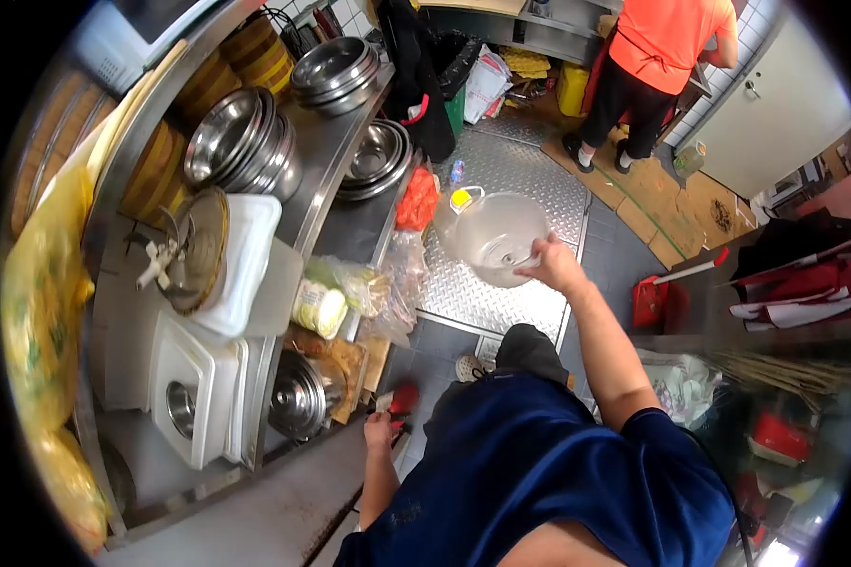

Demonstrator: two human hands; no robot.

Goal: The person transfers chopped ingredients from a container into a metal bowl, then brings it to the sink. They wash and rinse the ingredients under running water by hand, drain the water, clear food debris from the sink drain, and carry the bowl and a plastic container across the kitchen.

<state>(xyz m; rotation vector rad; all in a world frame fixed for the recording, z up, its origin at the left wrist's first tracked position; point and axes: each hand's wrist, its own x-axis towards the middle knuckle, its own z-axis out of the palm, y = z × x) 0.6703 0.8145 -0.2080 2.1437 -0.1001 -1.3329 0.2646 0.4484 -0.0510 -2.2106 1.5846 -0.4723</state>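
My right hand (553, 265) grips the near rim of a translucent round tub (501, 231), which is tilted so that its inside shows. The tub is over the metal floor plate. Lower down, near the shelf's end, my left hand (378, 430) is closed at a small pale and red thing (399, 401) that I cannot make out clearly. A yellow-capped container (460, 197) stands just beyond the tub's left side.
Steel bowls (241, 142) and white plastic tubs (199, 387) fill the shelves at left. A person in an orange shirt (676, 38) stands at the back right on cardboard (662, 203). A red dustpan (650, 300) is at right.
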